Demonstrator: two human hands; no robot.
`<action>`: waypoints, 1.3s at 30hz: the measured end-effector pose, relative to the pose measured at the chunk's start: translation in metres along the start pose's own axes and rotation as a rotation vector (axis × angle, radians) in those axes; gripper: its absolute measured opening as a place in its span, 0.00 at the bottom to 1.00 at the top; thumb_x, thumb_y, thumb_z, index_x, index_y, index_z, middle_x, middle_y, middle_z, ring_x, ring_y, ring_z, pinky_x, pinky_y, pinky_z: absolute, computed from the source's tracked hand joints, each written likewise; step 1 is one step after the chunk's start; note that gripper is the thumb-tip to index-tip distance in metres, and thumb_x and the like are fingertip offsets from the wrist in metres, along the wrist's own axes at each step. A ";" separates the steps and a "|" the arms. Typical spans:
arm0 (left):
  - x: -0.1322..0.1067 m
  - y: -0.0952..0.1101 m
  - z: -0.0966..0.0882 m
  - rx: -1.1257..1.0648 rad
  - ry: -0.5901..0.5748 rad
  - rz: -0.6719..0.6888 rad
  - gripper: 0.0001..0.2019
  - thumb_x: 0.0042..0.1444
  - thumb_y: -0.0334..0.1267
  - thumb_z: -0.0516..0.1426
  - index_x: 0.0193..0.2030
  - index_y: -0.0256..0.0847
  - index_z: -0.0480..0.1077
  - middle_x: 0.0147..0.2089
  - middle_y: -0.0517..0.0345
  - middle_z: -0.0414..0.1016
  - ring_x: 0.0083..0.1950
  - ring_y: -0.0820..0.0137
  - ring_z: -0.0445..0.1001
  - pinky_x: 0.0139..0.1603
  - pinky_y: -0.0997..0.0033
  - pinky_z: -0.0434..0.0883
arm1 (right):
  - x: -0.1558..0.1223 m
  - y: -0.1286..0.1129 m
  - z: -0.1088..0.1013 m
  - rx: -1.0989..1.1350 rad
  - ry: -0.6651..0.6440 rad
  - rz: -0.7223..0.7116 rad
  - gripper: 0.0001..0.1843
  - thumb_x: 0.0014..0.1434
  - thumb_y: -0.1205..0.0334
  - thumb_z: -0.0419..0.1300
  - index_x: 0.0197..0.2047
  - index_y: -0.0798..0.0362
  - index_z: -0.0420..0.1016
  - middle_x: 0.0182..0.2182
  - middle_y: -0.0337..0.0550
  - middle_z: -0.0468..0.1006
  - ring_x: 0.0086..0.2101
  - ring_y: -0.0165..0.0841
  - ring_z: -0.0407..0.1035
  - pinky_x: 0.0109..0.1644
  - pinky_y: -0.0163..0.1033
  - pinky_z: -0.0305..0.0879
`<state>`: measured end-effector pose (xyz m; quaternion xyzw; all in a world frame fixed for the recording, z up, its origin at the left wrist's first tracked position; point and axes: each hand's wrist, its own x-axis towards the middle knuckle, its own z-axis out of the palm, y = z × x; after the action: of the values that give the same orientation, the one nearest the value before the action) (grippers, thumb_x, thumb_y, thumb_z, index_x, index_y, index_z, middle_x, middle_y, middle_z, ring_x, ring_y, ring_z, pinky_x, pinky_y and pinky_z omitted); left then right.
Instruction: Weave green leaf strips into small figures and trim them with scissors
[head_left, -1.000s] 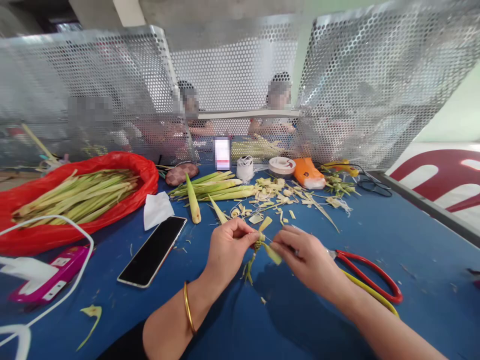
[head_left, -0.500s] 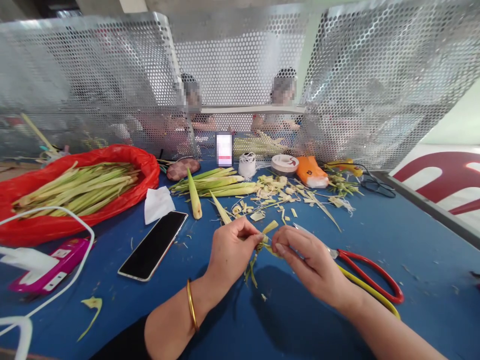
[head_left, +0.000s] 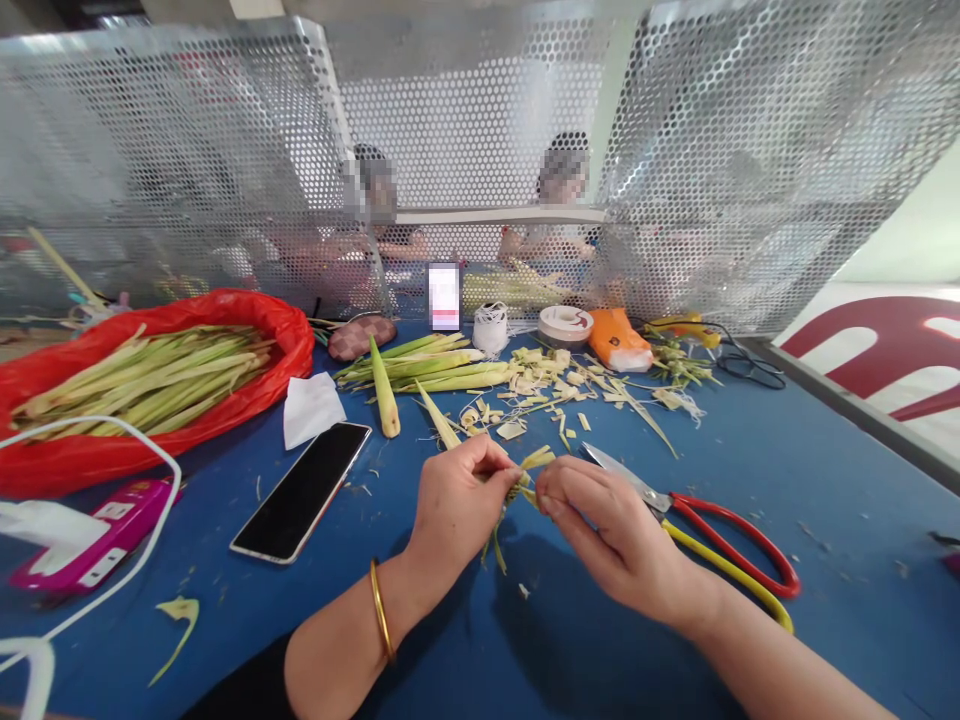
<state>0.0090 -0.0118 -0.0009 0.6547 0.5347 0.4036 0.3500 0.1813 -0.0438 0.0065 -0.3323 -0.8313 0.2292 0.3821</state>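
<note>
Pale green leaf strips [head_left: 537,458], bunched together, sit between my two hands above the blue table. My left hand [head_left: 459,505] pinches the bunch between thumb and forefinger, and thin ends hang below it. With closed fingertips my right hand [head_left: 611,530] grips one strip of the same bunch from the right. Most of the bunch is hidden by the fingers. Scissors [head_left: 660,500] with one red and one yellow handle lie beside and partly behind my right hand. Ahead of my hands are cut leaf scraps [head_left: 544,375] and several long green leaf shoots [head_left: 442,372].
On the left, a red plastic bag [head_left: 292,335] holds long leaves. A phone [head_left: 304,495], a white tissue [head_left: 313,408] and a magenta power strip [head_left: 97,545] lie nearer. White string [head_left: 490,328], tape [head_left: 565,325] and an orange packet [head_left: 619,340] stand before a perforated metal screen [head_left: 480,120]; people sit behind.
My right hand has shifted slightly left, closer to my left hand, and more of the scissor blades shows. The whole view has moved a little. Both hands keep their hold.
</note>
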 end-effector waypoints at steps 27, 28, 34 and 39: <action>-0.012 0.008 -0.002 -0.413 -0.625 0.030 0.04 0.47 0.31 0.63 0.25 0.36 0.73 0.29 0.55 0.78 0.30 0.72 0.74 0.30 0.75 0.69 | 0.008 0.020 -0.005 0.652 0.009 0.689 0.13 0.51 0.55 0.63 0.21 0.54 0.71 0.25 0.37 0.68 0.29 0.31 0.62 0.38 0.38 0.58; -0.011 0.010 -0.003 -0.431 -0.590 0.028 0.04 0.46 0.31 0.63 0.24 0.36 0.72 0.29 0.55 0.79 0.29 0.72 0.74 0.30 0.75 0.70 | 0.008 0.022 -0.003 0.622 -0.002 0.710 0.13 0.51 0.55 0.62 0.22 0.54 0.71 0.24 0.37 0.68 0.28 0.30 0.62 0.36 0.38 0.58; -0.001 0.016 -0.008 -0.429 -0.246 0.024 0.05 0.45 0.32 0.64 0.24 0.38 0.72 0.29 0.56 0.80 0.31 0.71 0.77 0.33 0.74 0.74 | 0.005 0.030 -0.002 0.225 0.009 0.598 0.12 0.55 0.62 0.57 0.21 0.53 0.68 0.24 0.37 0.65 0.27 0.30 0.62 0.31 0.37 0.57; 0.012 0.005 -0.007 -0.292 -0.015 -0.058 0.05 0.45 0.32 0.63 0.24 0.38 0.72 0.26 0.58 0.79 0.27 0.72 0.75 0.30 0.75 0.71 | 0.005 0.016 -0.004 -0.127 0.058 0.282 0.15 0.62 0.67 0.51 0.23 0.52 0.63 0.29 0.41 0.67 0.30 0.32 0.63 0.34 0.38 0.61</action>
<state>0.0064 -0.0011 0.0086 0.5839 0.4864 0.4621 0.4571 0.1885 -0.0292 0.0012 -0.4756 -0.7780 0.2176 0.3481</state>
